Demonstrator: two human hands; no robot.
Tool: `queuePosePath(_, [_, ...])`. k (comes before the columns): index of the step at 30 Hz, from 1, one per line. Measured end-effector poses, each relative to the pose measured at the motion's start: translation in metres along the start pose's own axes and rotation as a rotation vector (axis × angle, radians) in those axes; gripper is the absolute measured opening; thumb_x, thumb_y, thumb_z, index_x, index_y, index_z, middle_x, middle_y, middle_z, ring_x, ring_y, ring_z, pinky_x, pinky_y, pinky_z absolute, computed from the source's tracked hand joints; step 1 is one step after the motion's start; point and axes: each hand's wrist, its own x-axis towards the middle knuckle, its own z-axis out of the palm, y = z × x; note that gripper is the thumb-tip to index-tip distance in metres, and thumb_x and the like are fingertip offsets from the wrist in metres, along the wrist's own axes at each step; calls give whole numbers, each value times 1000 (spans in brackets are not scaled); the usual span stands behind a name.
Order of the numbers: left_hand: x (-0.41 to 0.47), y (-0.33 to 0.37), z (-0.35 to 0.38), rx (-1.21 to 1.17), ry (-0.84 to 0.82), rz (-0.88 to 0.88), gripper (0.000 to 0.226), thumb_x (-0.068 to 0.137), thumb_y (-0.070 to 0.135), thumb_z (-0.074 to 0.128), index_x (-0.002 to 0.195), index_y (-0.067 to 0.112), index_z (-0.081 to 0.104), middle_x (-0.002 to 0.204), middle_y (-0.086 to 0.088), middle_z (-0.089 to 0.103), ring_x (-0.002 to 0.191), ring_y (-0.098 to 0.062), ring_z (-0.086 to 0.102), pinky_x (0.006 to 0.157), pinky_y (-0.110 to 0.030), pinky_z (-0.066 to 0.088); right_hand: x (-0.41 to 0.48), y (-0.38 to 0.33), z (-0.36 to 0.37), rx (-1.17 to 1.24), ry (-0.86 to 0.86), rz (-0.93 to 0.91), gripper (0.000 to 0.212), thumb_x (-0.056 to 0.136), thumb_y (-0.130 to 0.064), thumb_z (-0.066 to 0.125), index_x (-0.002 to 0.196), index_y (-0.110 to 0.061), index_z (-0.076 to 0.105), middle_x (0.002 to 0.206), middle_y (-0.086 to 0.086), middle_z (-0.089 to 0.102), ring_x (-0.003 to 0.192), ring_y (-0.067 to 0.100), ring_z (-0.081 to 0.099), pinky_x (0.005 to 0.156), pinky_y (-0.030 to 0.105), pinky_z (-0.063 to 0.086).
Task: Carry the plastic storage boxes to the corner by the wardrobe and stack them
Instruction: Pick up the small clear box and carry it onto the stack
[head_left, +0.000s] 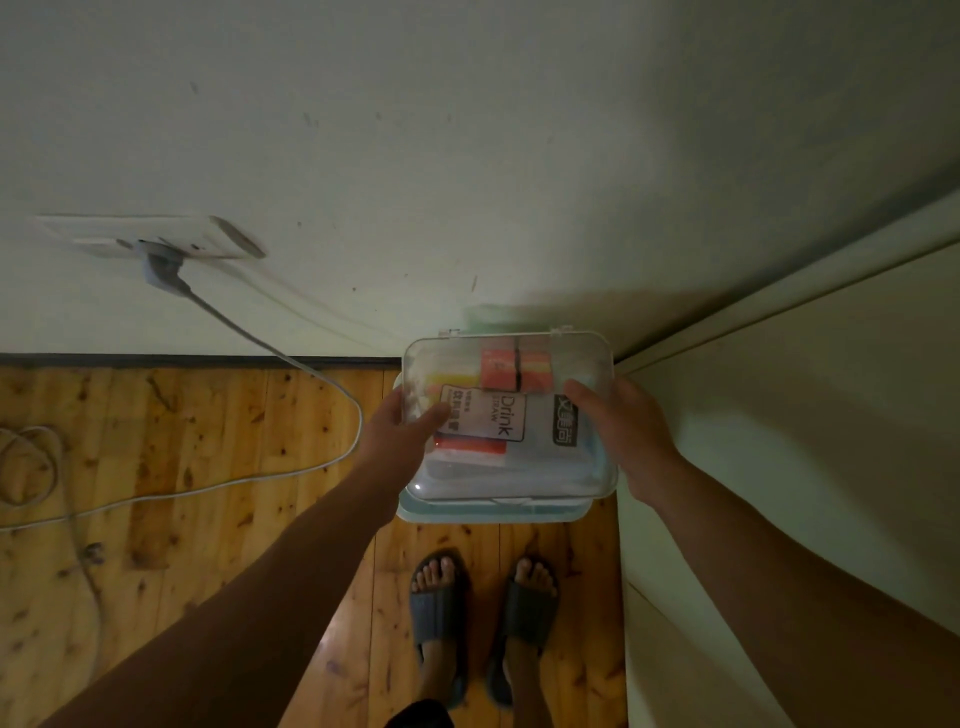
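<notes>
A clear plastic storage box with a see-through lid sits in the corner between the wall and the pale wardrobe. Packets show inside it, one printed "Drink Straw". It rests on top of a second, bluish box, of which only the front rim shows. My left hand grips the top box's left side, thumb on the lid. My right hand holds its right side, fingers over the lid edge.
A wall socket with a plug sits at the left, and its white cable loops down over the wooden floor. My feet in dark slippers stand just in front of the boxes.
</notes>
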Motion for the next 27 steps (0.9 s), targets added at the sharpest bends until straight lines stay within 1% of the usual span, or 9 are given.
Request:
queuePosePath(4, [4, -3, 3, 18, 14, -23, 28, 89, 21, 66, 116, 22, 62, 98, 2, 73, 88, -12, 70, 75, -31, 57, 5, 2, 1, -2, -7, 24, 11, 84, -41, 67, 92, -34, 62, 86, -9, 68, 77, 8, 64, 57, 26, 45])
queuePosePath(8, [7, -4, 4, 24, 1, -23, 33, 88, 22, 66, 120, 21, 61, 100, 1, 73, 90, -13, 70, 74, -32, 58, 10, 5, 2, -7, -2, 42, 11, 84, -41, 66, 90, -35, 59, 85, -9, 65, 75, 7, 62, 57, 25, 43])
queuePosePath(10, [7, -3, 6, 20, -12, -28, 35, 88, 23, 67, 122, 21, 60, 102, 0, 73, 93, -16, 70, 82, -39, 58, 11, 7, 2, 2, 10, 51, 15, 85, -41, 66, 95, -33, 59, 85, -10, 64, 76, 7, 60, 57, 25, 42])
queuePosePath(12, [7, -3, 7, 13, -18, -34, 37, 88, 25, 67, 123, 21, 58, 104, -1, 73, 95, -18, 70, 85, -43, 57, 12, 8, 2, 5, 20, 63, 26, 85, -42, 66, 106, -28, 59, 87, -10, 63, 78, 7, 60, 59, 26, 43])
queuePosePath(17, [6, -4, 8, -12, -30, -26, 33, 88, 31, 65, 120, 23, 58, 104, -3, 73, 94, -19, 71, 80, -38, 58, 13, 11, 3, 20, 9, 78, 42, 83, -44, 66, 120, -27, 56, 103, -5, 65, 86, 8, 61, 64, 28, 46])
queuePosePath(20, [6, -6, 9, -1, -27, -20, 34, 89, 37, 63, 121, 23, 58, 104, -2, 73, 97, -20, 70, 84, -41, 57, 12, 10, 4, 62, -9, 64, 54, 81, -44, 69, 129, -29, 50, 112, -3, 63, 92, 10, 62, 65, 27, 49])
queuePosePath(23, [7, -5, 10, 9, -14, -25, 42, 89, 42, 62, 126, 22, 57, 107, -2, 72, 100, -21, 68, 90, -46, 54, 11, 11, 6, 64, -8, 45, 57, 80, -46, 70, 130, -30, 49, 118, -1, 62, 100, 17, 63, 72, 31, 53])
queuePosePath(25, [6, -5, 11, 17, 9, -24, 41, 89, 41, 62, 126, 24, 56, 105, 1, 72, 100, -20, 68, 89, -45, 55, 11, 11, 6, 24, 6, 29, 57, 80, -48, 69, 130, -31, 48, 121, -1, 60, 102, 17, 61, 71, 30, 52])
queuePosePath(27, [5, -3, 10, 25, 20, -14, 40, 90, 40, 62, 127, 26, 56, 105, 2, 72, 100, -20, 69, 87, -43, 55, 11, 12, 4, -25, 29, 28, 63, 81, -49, 67, 136, -29, 43, 128, 0, 57, 110, 20, 58, 82, 37, 52])
